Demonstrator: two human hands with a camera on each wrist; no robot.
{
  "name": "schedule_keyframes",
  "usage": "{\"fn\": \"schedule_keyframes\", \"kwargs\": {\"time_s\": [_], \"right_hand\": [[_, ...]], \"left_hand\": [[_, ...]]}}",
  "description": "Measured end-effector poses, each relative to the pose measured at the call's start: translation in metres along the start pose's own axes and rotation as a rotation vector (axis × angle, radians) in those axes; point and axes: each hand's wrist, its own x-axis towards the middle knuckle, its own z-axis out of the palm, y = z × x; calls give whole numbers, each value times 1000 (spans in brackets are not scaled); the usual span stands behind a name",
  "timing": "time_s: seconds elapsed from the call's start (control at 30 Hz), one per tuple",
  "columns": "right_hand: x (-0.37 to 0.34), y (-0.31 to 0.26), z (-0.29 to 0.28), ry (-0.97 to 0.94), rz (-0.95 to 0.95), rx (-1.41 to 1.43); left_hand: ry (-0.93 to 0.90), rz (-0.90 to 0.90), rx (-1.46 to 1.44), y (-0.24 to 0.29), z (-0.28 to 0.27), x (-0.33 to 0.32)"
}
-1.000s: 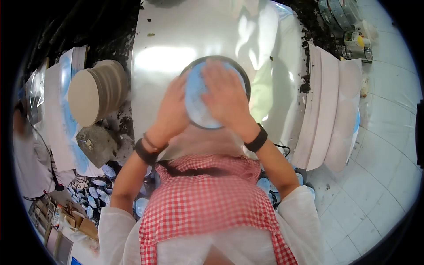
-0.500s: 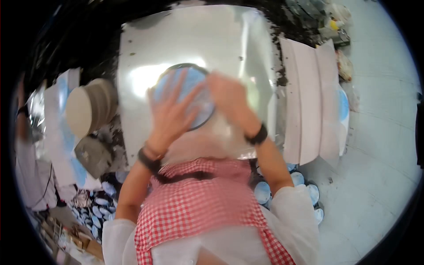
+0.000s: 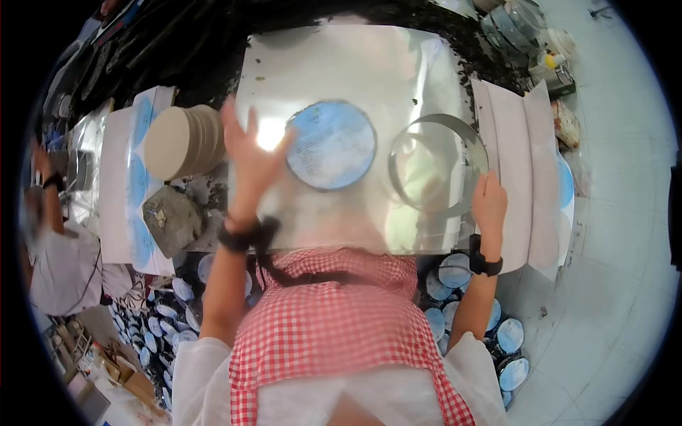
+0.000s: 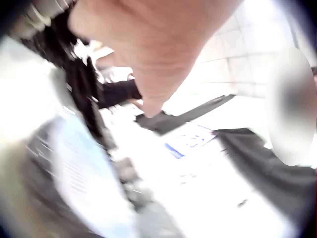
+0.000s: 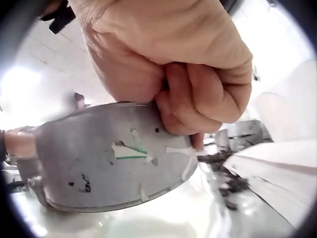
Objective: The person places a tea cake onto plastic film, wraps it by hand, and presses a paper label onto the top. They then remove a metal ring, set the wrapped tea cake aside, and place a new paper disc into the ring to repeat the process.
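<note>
A round disc with a blue printed top (image 3: 332, 145) lies flat on a shiny metal sheet (image 3: 305, 71) in the head view. To its right, my right hand (image 3: 490, 206) grips the rim of a wide metal ring (image 5: 114, 163) with curled fingers. The ring's grey outer wall carries scraps of tape and dark marks in the right wrist view. My left hand (image 3: 250, 163), slightly blurred, is raised at the disc's left with fingers spread. Its thumb tip overlaps the disc's edge in the head view, and nothing is in its grasp.
At the left stand a stack of brown cardboard rounds (image 3: 167, 145) and a grey block (image 3: 170, 220). White sheets (image 3: 508, 156) lie along the right side. Several blue-topped discs (image 3: 510, 335) sit below the work surface. Dark flaky scraps surround the metal sheet; another person (image 3: 60, 263) is at far left.
Both hands were on the blue-topped disc inside the ring. The ring has come off and moved right with my right hand; my left hand has lifted away to the left.
</note>
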Motion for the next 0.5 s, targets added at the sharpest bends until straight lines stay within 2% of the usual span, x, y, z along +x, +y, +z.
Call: {"fn": "schedule_keyframes", "kwargs": {"time_s": [0.03, 0.07, 0.1, 0.2, 0.23, 0.3, 0.33, 0.4, 0.43, 0.5], "right_hand": [[-14, 24, 27, 26, 29, -23], [-24, 36, 38, 50, 58, -44], [-25, 24, 40, 20, 125, 20], [-20, -43, 44, -78, 291, 236], [-19, -58, 37, -95, 322, 317], [-18, -85, 17, 230, -90, 125], [-21, -94, 15, 381, -293, 24], [-26, -107, 32, 160, -464, 177], [-25, -111, 40, 53, -558, 255], [-20, -114, 54, 51, -619, 194]], "left_hand": [[-250, -434, -75, -24, 24, -9], [-355, -458, -244, -28, 43, -28], [-459, -474, -407, -27, 51, -38], [-285, -690, -1156, 26, -8, -32], [-207, -635, -1265, 27, -38, -19], [-96, -379, -1315, 23, -117, 3], [-116, -190, -1292, 21, -159, 7], [-377, 213, -1147, 22, -218, 13], [-530, 334, -1033, 26, -223, 14], [-748, 369, -793, 24, -183, -1]]}}
